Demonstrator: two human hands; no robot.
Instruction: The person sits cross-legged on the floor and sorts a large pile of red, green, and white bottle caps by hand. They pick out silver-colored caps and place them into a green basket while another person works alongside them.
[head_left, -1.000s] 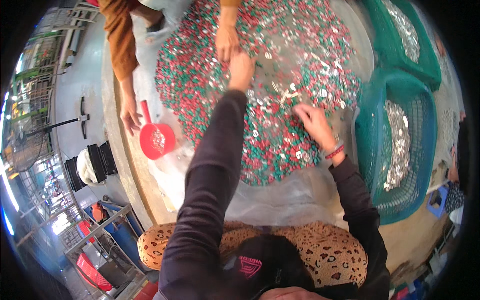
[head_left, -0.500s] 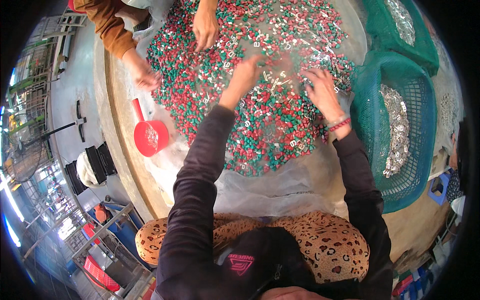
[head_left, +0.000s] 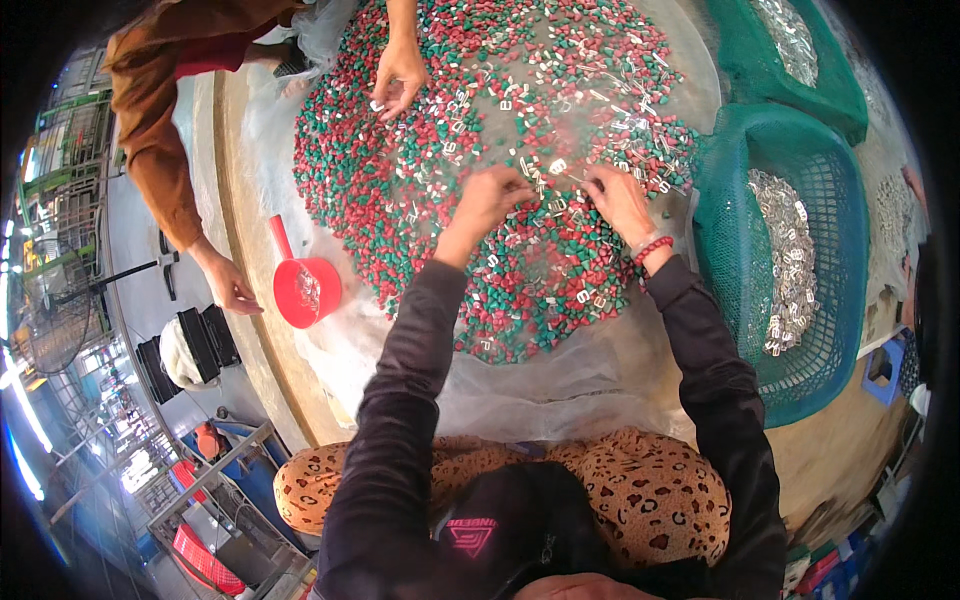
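My left hand (head_left: 490, 205) is over the spread of small red, green and white pieces (head_left: 540, 285), its fingers pinched together; what they hold, if anything, is hidden. Across from it, my right hand (head_left: 622, 208), with a red bead bracelet at the wrist, is closed at the fingertips on a thin clear plastic piece (head_left: 573, 177). Clear and white flat pieces, some shaped like letters or digits, lie scattered among the coloured ones between and around my hands.
At the right stand a green basket (head_left: 850, 300) and a green net holding clear pieces (head_left: 790, 265). A red scoop (head_left: 305, 292) with clear bits sits at the left. A co-worker's hands (head_left: 400, 78) reach in from the far left, one pinching a white piece, the other near the scoop.
My hands have come closer together, the left lower and the right inward, and the right now pinches a thin clear piece. The co-worker's left-side hand has moved down beside the scoop.
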